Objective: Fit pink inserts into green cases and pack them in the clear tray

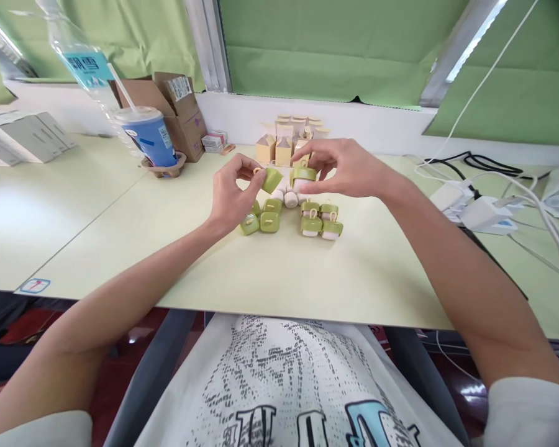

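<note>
My left hand (230, 192) pinches a small green cap (272, 180) with a pale loop, tilted above the table. Opposite it, my right hand (347, 166) grips a small white case with a green cap (302, 176) between thumb and fingers. Below the left hand lie several loose green caps (269, 221) grouped together. Under the right hand stand several green-capped white cases (331, 230) with pale loops, close together. White rounded cases (290, 199) without caps sit between and behind these groups, partly hidden by my hands.
Small yellow cartons (284, 150) stand at the back. A blue drink cup (151, 139), a plastic bottle (86, 68) and an open cardboard box (181, 118) stand at left. White boxes (28, 133) lie farther left. Chargers (487, 213) and cables occupy the right side.
</note>
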{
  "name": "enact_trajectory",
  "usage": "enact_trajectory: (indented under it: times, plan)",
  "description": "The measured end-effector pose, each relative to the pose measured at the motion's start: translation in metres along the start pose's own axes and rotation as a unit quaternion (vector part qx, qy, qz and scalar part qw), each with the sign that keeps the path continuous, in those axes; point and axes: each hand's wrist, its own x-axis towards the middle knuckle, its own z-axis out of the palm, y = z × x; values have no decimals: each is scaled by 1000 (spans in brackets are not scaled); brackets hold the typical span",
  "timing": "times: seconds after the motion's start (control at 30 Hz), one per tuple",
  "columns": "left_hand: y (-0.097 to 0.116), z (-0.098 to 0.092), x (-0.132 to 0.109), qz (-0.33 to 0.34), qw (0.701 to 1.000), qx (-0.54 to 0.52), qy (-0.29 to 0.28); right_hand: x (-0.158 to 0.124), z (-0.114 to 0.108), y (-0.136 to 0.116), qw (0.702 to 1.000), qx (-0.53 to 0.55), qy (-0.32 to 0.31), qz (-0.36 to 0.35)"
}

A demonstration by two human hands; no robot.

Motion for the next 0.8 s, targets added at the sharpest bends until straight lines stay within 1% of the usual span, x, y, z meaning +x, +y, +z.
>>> enact_trajectory:
  times: [0.1,0.23,0.37,0.53,0.67,0.8]
  plan:
    - [-6,-1,2,-16,1000,4,8,5,14,5,999,-30,-37,-7]
    - [-10,-1,2,-27,999,21,8,7,29,2,995,-66,-66,31]
    - [-8,0,1,-30,999,34,2,6,37,-2,994,-62,-66,58]
    - [-1,0,0,-28,999,33,0,6,47,-9,990,-67,-76,98]
    - [3,1,-1,-22,999,38,-13,8,50,-10,986,-103,-71,106]
    - [3,1,-2,-1,999,44,-20,8,50,-6,986,-101,-82,106]
